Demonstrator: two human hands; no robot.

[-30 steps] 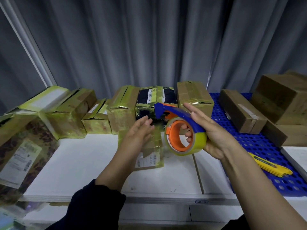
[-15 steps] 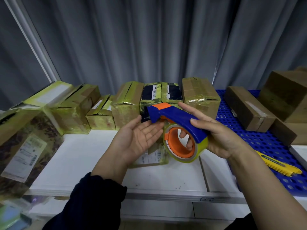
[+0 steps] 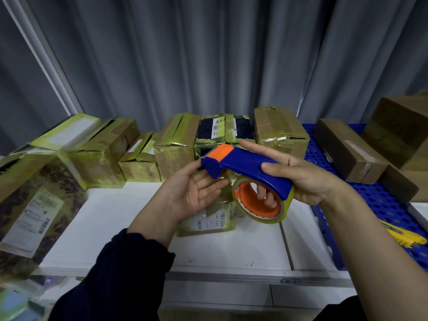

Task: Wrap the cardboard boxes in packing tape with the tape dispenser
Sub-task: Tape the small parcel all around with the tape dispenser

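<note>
Under the tape dispenser [image 3: 245,167], left hand [image 3: 192,195] now palm-up, off the box [image 3: 208,224]

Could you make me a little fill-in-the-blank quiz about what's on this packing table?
The right hand grips the tape dispenser, whose handle is ___.
The left hand beside it is turned palm ___.
The knife on the blue mat is ___.
Missing words: blue, up, yellow.
</note>
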